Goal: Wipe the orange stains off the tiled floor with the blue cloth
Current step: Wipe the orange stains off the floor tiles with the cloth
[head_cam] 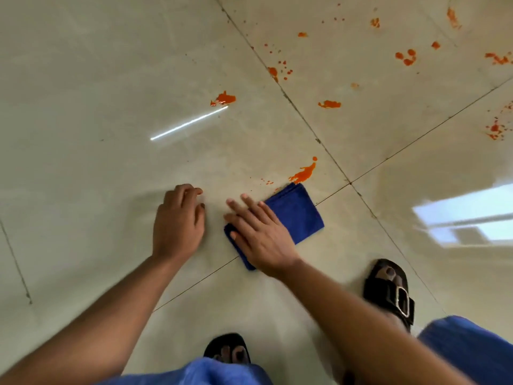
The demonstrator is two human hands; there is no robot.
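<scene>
The right hand lies flat, fingers spread, on the folded blue cloth, which sits on the tiled floor just beside the nearest orange stain. Press evenly and push forward through it — one firm stroke (left hand, loosely curled, braces on the floor).

- We see a glossy beige tiled floor filling the whole view.
- Thin dark grout lines cross it diagonally, meeting at the right of the middle.
- A bright streak of light reflects at the left (long and narrow).
- A pale window reflection gleams at the right.
</scene>
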